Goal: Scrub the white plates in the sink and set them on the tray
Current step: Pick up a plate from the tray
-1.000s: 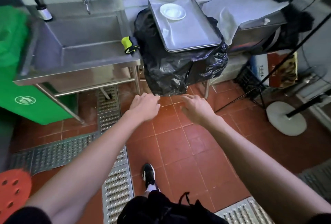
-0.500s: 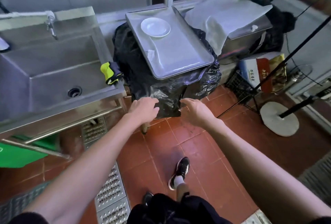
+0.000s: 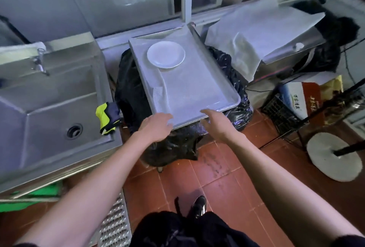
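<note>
Hands out front, both of them, closing on the near edge of the tray (image 3: pixel 197 88). Left hand (image 3: pixel 156 127) has its fingers loosely spread and curled down at the near left corner, holding nothing. Right hand (image 3: pixel 216 123) is open too, palm turned inward, fingers reaching just below the rim toward the near right corner, also empty. Whether either one is actually touching metal, I cannot tell.

One white plate (image 3: pixel 166 54) sits flat at the far left corner of the tray, well apart from both hands. No plates show in the sink (image 3: pixel 51 108), the basin looks bare around the drain, and a yellow and dark glove (image 3: pixel 107 117) hangs over the sink's right edge.

That tray rests on a black bag (image 3: pixel 177 148), soft footing, so I read this as a grab to steady or shift the tray. To do it well: thumbs on top of the rim, fingers underneath, both corners taken evenly. Keep it level and move slowly, because a tilt would send that plate sliding across smooth metal.
</note>
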A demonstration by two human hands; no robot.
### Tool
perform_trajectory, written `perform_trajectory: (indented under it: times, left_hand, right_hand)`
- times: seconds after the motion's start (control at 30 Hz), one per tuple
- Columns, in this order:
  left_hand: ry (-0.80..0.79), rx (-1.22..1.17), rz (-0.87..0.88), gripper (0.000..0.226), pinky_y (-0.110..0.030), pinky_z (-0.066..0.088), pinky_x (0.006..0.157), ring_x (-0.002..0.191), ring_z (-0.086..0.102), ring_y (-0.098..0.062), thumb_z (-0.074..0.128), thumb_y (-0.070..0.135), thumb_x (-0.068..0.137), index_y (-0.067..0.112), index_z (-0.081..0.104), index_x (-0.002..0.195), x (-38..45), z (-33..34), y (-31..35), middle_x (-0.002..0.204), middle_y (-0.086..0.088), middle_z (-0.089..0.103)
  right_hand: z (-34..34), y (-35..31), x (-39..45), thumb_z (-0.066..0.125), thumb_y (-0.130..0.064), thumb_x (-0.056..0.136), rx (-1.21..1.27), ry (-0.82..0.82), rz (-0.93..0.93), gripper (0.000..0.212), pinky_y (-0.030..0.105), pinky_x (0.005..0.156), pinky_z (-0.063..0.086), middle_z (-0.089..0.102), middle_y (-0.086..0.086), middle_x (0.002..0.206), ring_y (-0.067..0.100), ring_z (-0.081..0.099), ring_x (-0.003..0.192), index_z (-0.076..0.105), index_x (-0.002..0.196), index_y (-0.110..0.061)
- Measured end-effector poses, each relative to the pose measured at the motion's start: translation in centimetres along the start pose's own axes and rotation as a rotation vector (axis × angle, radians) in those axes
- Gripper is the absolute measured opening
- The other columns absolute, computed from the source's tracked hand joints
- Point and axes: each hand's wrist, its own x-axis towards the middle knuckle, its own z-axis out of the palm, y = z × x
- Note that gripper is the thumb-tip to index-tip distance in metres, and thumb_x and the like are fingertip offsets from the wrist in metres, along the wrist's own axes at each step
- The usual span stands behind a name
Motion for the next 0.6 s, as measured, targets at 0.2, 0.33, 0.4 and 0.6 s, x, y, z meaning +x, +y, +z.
perform_trajectory:
  times: [0.2, 0.33, 0.4, 0.6]
  left_hand:
    - [0.041, -0.203, -0.071, 0.046, -0.043, 0.044, 0.109, 0.137, 0.05, -0.027, 0.05, 0.038, 0.1, 0.031, 0.053, 0.145, 5.8, -2.0, -1.6, 0.153, 0.001, 0.051]
    - [0.102, -0.389, -0.091, 0.046, -0.042, 0.044, 0.111, 0.136, 0.052, -0.023, 0.053, 0.036, 0.098, 0.027, 0.056, 0.143, 10.3, -2.9, -3.2, 0.15, 0.003, 0.053]
    - [0.108, -0.465, -0.113, 0.046, -0.043, 0.048, 0.107, 0.131, 0.055, -0.024, 0.051, 0.039, 0.097, 0.029, 0.056, 0.142, 12.9, -3.4, -4.1, 0.148, 0.004, 0.055]
    - [0.172, -0.757, -0.185, 0.046, -0.027, 0.055, 0.081, 0.11, 0.067, -0.016, 0.057, 0.033, 0.097, 0.029, 0.055, 0.143, 21.5, -6.3, -6.5, 0.144, 0.001, 0.057]
  right_hand:
    - [-1.2, 0.0, 6.9, 0.055, -0.024, 0.102, 0.005, -0.056, -0.044, 0.045, 0.035, 0.11, 0.038, 0.051, 0.006, 0.15, 0.028, 0.05, 0.134, 0.05, 0.145, -0.012]
    - [-0.7, 0.1, 12.0, 0.054, -0.026, 0.102, -0.021, -0.072, -0.039, 0.045, 0.031, 0.109, 0.034, 0.051, 0.003, 0.15, 0.025, 0.047, 0.137, 0.05, 0.145, -0.014]
    - [-0.7, -0.1, 14.7, 0.053, -0.027, 0.102, -0.055, -0.09, -0.048, 0.045, 0.032, 0.109, 0.036, 0.051, 0.002, 0.151, 0.026, 0.047, 0.136, 0.049, 0.146, -0.015]
    - [-2.1, -1.4, 22.1, 0.053, -0.028, 0.102, -0.051, -0.083, 0.001, 0.045, 0.034, 0.111, 0.038, 0.05, 0.001, 0.15, 0.024, 0.047, 0.137, 0.05, 0.146, -0.015]
